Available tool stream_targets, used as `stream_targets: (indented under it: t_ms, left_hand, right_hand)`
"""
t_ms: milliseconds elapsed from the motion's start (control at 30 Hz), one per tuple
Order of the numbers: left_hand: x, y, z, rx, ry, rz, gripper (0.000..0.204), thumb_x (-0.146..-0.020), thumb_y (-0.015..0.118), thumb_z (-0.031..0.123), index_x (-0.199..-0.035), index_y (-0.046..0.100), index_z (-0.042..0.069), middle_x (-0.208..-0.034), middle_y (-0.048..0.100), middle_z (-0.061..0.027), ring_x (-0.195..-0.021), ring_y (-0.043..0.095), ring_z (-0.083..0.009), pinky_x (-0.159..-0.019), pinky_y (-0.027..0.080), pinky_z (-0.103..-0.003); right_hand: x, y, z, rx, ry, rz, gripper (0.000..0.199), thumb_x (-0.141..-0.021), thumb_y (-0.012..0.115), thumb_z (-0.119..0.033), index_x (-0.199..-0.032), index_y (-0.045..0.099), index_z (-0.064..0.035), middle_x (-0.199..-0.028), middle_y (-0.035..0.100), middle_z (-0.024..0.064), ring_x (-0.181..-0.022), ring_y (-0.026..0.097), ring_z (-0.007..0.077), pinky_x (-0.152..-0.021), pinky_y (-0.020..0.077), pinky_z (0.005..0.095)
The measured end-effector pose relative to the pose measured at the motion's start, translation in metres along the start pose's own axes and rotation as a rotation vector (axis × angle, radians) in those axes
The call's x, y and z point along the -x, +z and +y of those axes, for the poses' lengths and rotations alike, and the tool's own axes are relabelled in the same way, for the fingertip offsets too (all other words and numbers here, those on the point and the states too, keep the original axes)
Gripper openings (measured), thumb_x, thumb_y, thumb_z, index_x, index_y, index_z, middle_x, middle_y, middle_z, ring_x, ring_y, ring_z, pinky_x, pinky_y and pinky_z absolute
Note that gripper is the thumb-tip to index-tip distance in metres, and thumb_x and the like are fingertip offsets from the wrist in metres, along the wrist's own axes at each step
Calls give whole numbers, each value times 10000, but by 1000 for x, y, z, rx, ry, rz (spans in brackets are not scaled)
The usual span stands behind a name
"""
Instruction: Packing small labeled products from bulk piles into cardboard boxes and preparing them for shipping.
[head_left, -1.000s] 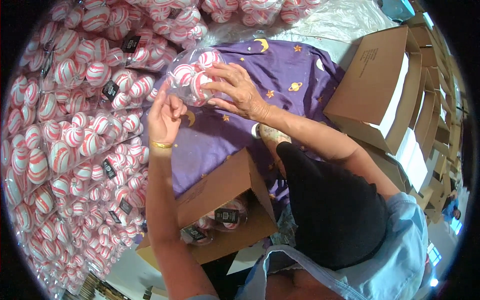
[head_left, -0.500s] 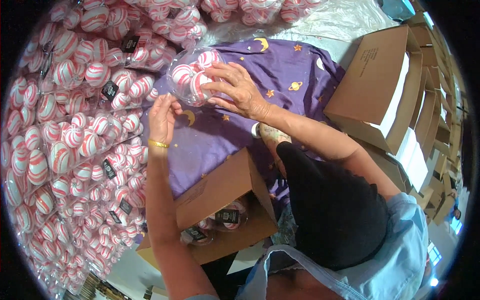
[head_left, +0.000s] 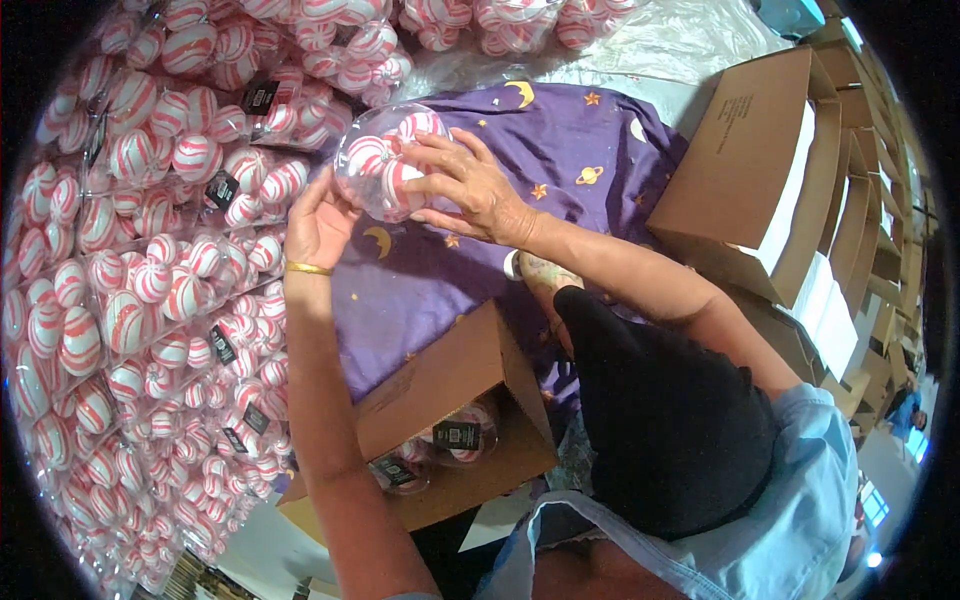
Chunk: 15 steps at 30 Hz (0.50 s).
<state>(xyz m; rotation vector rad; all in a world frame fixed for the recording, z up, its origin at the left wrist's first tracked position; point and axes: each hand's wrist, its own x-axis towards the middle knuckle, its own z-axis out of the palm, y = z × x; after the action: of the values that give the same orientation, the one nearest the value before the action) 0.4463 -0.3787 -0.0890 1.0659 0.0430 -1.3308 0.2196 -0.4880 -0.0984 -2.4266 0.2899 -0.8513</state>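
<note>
- Right hand [head_left: 478,198]: fingers spread, gripping the right side of a clear pack of striped balls [head_left: 372,158].
- Left hand [head_left: 318,228]: fingers half curled at the pack's near left; whether they grip, I cannot tell.
- The pack is by the purple cloth's [head_left: 400,290] far left corner.
- Open cardboard box [head_left: 440,375]: at its near edge.

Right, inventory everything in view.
Clear round pack: one, red-white, upper centre
Bagged balls: many, red-white, left, top
Labels: several, black, among them
Cloth: one, purple, centre
Open carton: one, brown, lower centre
Packs: two visible, red-white, inside it
Other cartons: several, brown, right
Sheets: some, white, among them
Plastic sheeting: some, clear, top
Co-worker: one, blue clothing, far right
Bracelet: one, gold, left wrist
Garments: two, blue and black, lower right
Left hand: one, bare, at pack's edge
Right hand: one, bare, on pack
</note>
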Motion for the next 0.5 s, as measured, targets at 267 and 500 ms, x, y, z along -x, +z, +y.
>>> stream_targets:
  t_ms: [267,500]
  left_hand:
    - [-9,1,27,37,-17,-359,370,-883,585,121,-1232,496,34,-832,530,18,-649,452,-84,-611,393,-216]
    - [2,15,16,-148,77,-92,354,-859,558,35,-1206,492,41,-906,564,-38,-785,540,-115,-729,474,-275]
  right_hand:
    - [-2,0,-2,24,11,-3,385,-776,683,-253,-1131,553,-183,-1345,445,64,-1264,400,255,-1047,237,461]
    - [-2,5,0,18,25,25,421,-758,698,-252,-1148,548,-199,-1340,451,58,-1260,404,247,-1047,233,470]
